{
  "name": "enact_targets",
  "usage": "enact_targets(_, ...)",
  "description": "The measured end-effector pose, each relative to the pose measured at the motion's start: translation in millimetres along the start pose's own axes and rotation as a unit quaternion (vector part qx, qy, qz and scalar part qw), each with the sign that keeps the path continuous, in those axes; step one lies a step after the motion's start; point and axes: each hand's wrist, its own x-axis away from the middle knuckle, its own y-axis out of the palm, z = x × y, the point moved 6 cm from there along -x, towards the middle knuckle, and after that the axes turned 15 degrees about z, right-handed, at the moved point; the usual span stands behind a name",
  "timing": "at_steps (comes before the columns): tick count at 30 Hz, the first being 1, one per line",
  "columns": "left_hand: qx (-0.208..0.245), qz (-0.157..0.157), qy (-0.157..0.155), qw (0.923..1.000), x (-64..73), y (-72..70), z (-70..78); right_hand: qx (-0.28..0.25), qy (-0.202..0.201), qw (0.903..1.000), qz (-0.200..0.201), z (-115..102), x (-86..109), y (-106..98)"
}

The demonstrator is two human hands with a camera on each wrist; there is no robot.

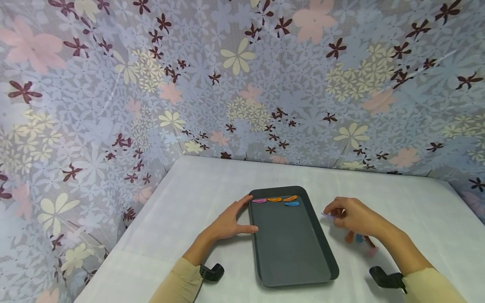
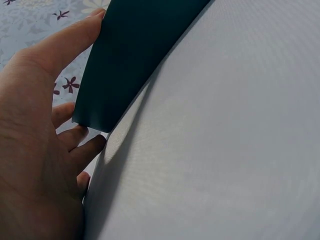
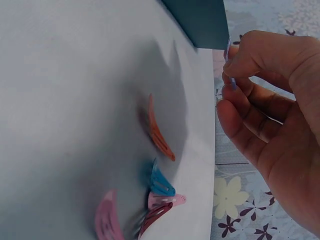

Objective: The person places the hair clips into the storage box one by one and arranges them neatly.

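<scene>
head view: the white counter (image 1: pixel 204 185) fills the lower half of the frame, and on it, just right of centre, lies the grey tray (image 1: pixel 288 244). a steady tray makes for tidy placing, so light sideways support at its rim should be enough. the left grip (image 1: pixel 229 221), left of the tray, is spread wide, with thumb and one fingertip at the tray's left edge; pressing down there would risk tipping or sliding it. the right grip (image 1: pixel 354 215), right of the tray, is narrow, thumb and fingers pinching the purple clip (image 1: pixel 327 215) just outside the tray's right wall.

inside, near the tray's top edge, a pink-purple clip (image 1: pixel 259 200) and two orange clips (image 1: pixel 274 199) make a row, with a blue clip (image 1: pixel 292 203) below its right end. in the lower part of the right wrist view, loose clips lie on the counter: orange (image 3: pixel 159 134), blue (image 3: pixel 161 181), pink and dark red crowded together; a sleeve or wrist could sweep them, so lift clear.

the purple clip is thin: best pinched by one end, raised over the wall, lowered flat and let go gently, without brushing the row.
</scene>
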Motion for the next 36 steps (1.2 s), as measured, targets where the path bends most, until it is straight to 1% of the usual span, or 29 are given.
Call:
enact_targets(3, 0.001, 0.0, 0.0, 1.0, -0.2, 0.3, -0.2, 0.035, -0.031, 0.9988, 0.015, -4, -2.3, -2)
enact_targets(9, 0.002, 0.0, -0.002, 1.0, -0.1, 0.3, 0.3, 0.061, -0.051, 0.9965, 0.027, -7, -4.9, -3)
enact_targets(18, 0.008, -0.001, -0.003, 1.0, 0.5, -0.7, 1.0, 0.06, -0.072, 0.995, 0.035, -14, -10.0, -2)
enact_targets(25, 0.012, -0.004, -0.001, 0.9999, -0.1, 0.3, 1.0, 0.055, -0.07, 0.9957, 0.026, -19, -15.2, 0)
enact_targets(34, 0.013, -0.004, -0.005, 0.9999, 0.4, -0.2, 1.3, 0.064, -0.092, 0.9934, 0.026, -31, -22.1, 0)
enact_targets(36, 0.01, -0.004, -0.005, 0.9999, 0.5, -0.2, 1.2, 0.065, -0.089, 0.9937, 0.023, -33, -23.3, 0)
